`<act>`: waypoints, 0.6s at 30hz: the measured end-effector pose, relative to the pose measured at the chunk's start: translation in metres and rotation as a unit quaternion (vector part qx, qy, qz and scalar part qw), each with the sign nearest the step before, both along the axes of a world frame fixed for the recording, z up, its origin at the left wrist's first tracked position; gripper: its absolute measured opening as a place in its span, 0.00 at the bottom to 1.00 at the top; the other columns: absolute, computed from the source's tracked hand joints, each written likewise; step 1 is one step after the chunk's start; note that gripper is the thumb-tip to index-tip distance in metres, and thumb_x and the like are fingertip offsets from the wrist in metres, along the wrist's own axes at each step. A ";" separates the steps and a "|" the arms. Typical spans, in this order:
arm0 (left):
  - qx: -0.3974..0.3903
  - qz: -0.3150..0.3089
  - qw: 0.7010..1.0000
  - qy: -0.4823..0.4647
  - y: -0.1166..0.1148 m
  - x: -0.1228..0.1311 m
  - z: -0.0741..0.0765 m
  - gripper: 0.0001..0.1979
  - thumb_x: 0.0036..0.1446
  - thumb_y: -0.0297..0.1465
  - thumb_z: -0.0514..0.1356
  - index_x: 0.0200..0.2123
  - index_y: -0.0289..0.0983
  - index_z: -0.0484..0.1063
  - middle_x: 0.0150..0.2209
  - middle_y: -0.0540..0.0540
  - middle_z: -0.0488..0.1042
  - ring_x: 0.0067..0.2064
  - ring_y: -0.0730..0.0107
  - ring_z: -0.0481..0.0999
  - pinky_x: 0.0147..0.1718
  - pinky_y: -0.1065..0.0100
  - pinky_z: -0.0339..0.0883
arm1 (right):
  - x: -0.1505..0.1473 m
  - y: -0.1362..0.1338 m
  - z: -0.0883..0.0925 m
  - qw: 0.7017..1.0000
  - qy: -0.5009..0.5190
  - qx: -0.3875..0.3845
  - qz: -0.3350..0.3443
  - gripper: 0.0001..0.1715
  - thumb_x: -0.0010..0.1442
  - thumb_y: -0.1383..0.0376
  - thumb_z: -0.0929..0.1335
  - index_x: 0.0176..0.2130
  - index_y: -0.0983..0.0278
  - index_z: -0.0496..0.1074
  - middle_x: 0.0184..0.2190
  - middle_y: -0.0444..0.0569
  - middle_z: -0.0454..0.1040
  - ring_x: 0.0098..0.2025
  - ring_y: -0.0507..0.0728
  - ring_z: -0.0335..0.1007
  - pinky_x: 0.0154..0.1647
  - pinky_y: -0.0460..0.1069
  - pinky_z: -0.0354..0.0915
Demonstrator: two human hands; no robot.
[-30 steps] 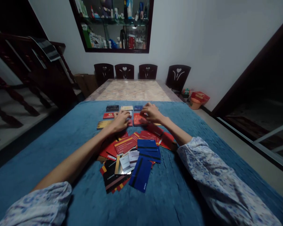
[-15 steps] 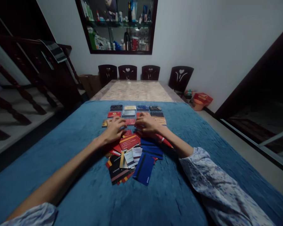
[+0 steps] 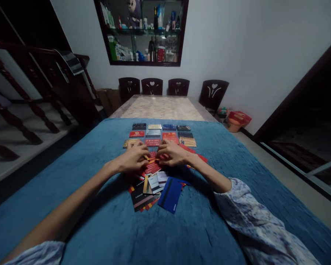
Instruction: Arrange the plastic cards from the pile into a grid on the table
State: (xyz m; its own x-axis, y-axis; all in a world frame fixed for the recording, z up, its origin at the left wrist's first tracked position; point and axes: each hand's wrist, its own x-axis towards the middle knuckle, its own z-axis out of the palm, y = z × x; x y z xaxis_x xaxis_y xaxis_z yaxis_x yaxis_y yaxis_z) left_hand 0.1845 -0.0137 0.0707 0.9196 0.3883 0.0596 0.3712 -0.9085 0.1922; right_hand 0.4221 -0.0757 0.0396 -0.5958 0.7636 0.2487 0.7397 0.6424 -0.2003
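Observation:
My left hand (image 3: 135, 156) and my right hand (image 3: 171, 152) face each other over a loose pile of plastic cards. The fingers of both are curled and closed at the sides of some red cards with a yellow stripe (image 3: 152, 166); the fingertips are partly hidden. Below my hands lie a blue card with a dark stripe (image 3: 170, 194), pale cards (image 3: 155, 183) and black cards (image 3: 143, 195). More red cards (image 3: 200, 156) show past my right wrist. Just beyond my fingers is a red card stack (image 3: 152, 142) in the nearest row of sorted cards.
Several card stacks stand in rows, among them a silver one (image 3: 153, 133) and a dark one (image 3: 139, 126). A blue cloth (image 3: 99, 228) covers the near table. Chairs (image 3: 214, 94) stand at the far end.
My hands have closed in around the red striped cards, which now sit more upright between them. Red cards beside my right wrist have shifted outward. The view has tilted slightly.

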 end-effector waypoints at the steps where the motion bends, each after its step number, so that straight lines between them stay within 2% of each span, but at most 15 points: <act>1: 0.000 -0.001 1.000 0.012 -0.003 0.000 0.001 0.09 0.61 0.34 0.59 0.38 0.40 0.78 0.45 0.43 0.77 0.54 0.53 0.64 0.56 0.48 0.52 | 0.000 -0.001 0.000 1.000 -0.005 -0.005 0.003 0.11 0.61 0.60 0.73 0.43 0.62 0.80 0.42 0.52 0.78 0.48 0.62 0.61 0.49 0.57 0.57; 4: -0.002 -0.004 0.999 0.034 -0.010 0.002 0.002 0.08 0.60 0.36 0.61 0.32 0.39 0.77 0.43 0.44 0.75 0.53 0.53 0.64 0.54 0.50 0.53 | 0.000 -0.002 -0.001 1.000 -0.013 -0.015 0.008 0.15 0.59 0.60 0.74 0.46 0.61 0.80 0.44 0.52 0.78 0.49 0.62 0.61 0.50 0.58 0.56; 8: -0.008 -0.012 0.999 0.042 -0.015 0.004 0.002 0.12 0.58 0.40 0.64 0.28 0.38 0.73 0.39 0.45 0.74 0.50 0.54 0.65 0.52 0.53 0.53 | -0.001 -0.002 -0.001 1.000 -0.020 -0.015 0.015 0.18 0.57 0.58 0.75 0.47 0.62 0.80 0.45 0.53 0.77 0.49 0.62 0.61 0.53 0.59 0.57; 14: 0.004 -0.012 0.998 0.058 -0.018 0.005 0.003 0.14 0.55 0.41 0.66 0.27 0.37 0.71 0.38 0.45 0.73 0.49 0.54 0.65 0.49 0.54 0.54 | -0.003 -0.004 -0.001 0.999 -0.033 -0.026 0.018 0.20 0.59 0.55 0.74 0.48 0.62 0.80 0.45 0.54 0.77 0.49 0.63 0.61 0.52 0.60 0.56; 18: 0.022 0.000 0.997 0.078 -0.022 0.007 0.005 0.14 0.55 0.40 0.66 0.27 0.37 0.70 0.38 0.44 0.74 0.49 0.53 0.66 0.48 0.54 0.55 | -0.002 -0.003 -0.005 0.999 -0.035 -0.027 0.013 0.22 0.58 0.56 0.75 0.50 0.62 0.79 0.47 0.55 0.76 0.49 0.63 0.60 0.52 0.60 0.57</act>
